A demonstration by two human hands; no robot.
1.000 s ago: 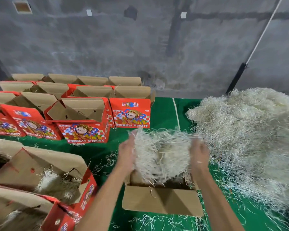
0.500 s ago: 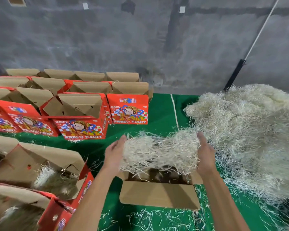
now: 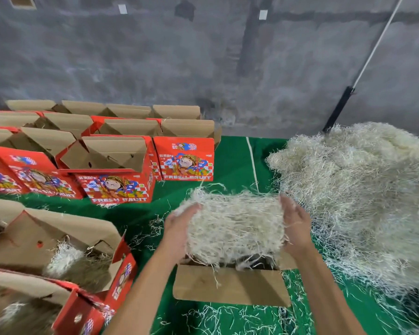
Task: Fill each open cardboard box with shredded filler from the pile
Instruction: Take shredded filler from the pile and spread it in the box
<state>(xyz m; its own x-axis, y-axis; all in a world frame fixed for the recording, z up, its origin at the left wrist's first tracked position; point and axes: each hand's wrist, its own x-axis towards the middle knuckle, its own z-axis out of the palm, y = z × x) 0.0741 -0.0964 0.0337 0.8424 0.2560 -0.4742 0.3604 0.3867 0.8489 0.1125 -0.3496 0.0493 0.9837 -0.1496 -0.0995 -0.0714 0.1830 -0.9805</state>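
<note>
Hands, left (image 3: 179, 228) and right (image 3: 296, 228), fingers straight, press filler wad (image 3: 235, 228) above box (image 3: 230, 284), pile (image 3: 363, 189) beside.

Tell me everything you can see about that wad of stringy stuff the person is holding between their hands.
The wad of shredded filler is a loose, pale straw-coloured tangle of thin strips, paper-like as far as can be told, with stray strands poking out and dangling below. It is pressed between the left hand and the right hand, one at each end. It sits just above the open cardboard box nearest the person, its underside dipping into the opening, beside the big pile.
</note>
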